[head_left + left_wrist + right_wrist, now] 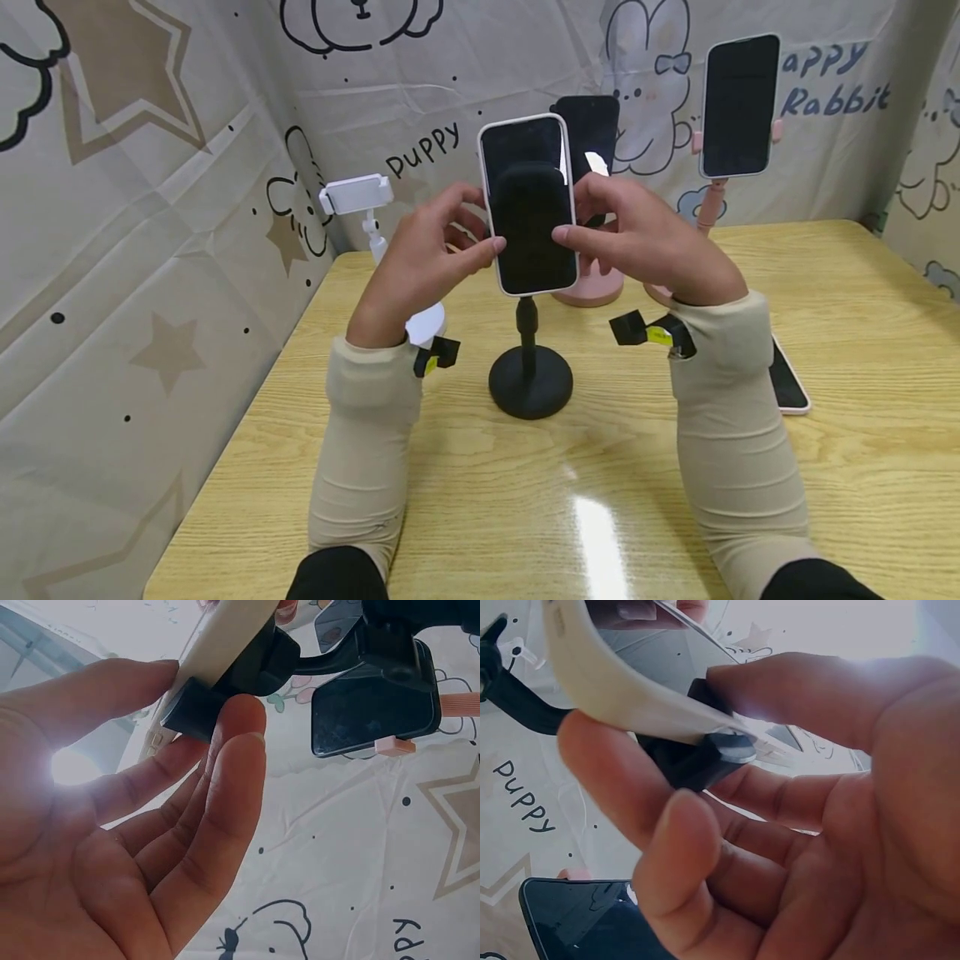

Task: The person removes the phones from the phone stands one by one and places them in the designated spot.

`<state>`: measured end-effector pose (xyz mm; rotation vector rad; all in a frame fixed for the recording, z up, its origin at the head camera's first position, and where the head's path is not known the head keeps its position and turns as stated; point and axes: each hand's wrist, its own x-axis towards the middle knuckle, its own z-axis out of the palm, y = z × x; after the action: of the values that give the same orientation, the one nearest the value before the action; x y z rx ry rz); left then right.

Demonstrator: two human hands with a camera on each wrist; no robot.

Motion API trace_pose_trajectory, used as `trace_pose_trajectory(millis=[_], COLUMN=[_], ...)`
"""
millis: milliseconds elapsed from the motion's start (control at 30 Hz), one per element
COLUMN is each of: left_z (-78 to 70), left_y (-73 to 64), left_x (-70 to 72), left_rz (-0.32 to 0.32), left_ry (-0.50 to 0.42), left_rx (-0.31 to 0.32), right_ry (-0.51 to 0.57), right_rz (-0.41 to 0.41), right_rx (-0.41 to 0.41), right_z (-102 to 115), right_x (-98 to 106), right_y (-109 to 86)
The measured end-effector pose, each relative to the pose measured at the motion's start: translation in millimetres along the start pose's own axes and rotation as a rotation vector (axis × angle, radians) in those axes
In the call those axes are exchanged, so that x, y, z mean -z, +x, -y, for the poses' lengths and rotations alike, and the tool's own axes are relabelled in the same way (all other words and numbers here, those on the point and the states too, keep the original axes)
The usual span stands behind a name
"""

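A phone in a white case [528, 208] stands upright in the clamp of a black phone stand [530, 387], its dark screen facing me. My left hand [427, 262] pinches the phone's left edge, thumb at the front and fingers behind. At the opposite edge, my right hand [645, 229] does the same. The left wrist view has the thumb beside a dark clamp end [193, 709] that hooks over the case's edge, fingertips touching its back. In the right wrist view, the other clamp end [705, 761] lies between thumb and fingers.
A white phone stand [358, 196] is at the left. Behind my right hand stands a dark phone [592, 117] above a pink base [592, 292]. Another phone [741, 108] sits in a pink stand [711, 208] farther right. One phone [789, 387] lies flat beside my right forearm.
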<state>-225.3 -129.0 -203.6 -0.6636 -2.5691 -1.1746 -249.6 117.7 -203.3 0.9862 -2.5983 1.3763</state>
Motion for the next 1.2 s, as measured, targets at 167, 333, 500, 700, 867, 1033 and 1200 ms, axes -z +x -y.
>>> trace_pose_trajectory(millis=[167, 333, 500, 700, 867, 1033, 1200], left_z=[-2.2, -5.0, -5.9, -2.4, 2.2, 4.2, 8.0], left_y=[-2.2, -3.9, -4.4, -3.8, -3.3, -2.9, -1.9], left_x=[1.3, 2.1, 2.3, 4.9, 7.5, 8.6, 9.1], left_rz=[0.016, 0.031, 0.042, 0.078, 0.110, 0.125, 0.140], left_ry=[0.016, 0.033, 0.034, -0.014, -0.057, -0.061, -0.095], left_rx=[-0.018, -0.024, -0.020, -0.013, -0.004, 0.001, 0.008], right_ry=[-0.005, -0.005, 0.001, -0.027, -0.038, -0.032, -0.002], right_rz=[0.018, 0.023, 0.030, 0.029, 0.031, 0.017, -0.058], right_rx=[0.000, 0.007, 0.012, -0.005, -0.010, 0.026, 0.042], right_z=[1.7, 3.0, 4.1, 5.4, 4.9, 2.9, 0.2], right_x=[1.2, 1.9, 2.2, 2.6, 3.4, 2.7, -3.5], right_y=[-3.5, -6.6, -7.5, -8.3, -9.0, -7.7, -0.5])
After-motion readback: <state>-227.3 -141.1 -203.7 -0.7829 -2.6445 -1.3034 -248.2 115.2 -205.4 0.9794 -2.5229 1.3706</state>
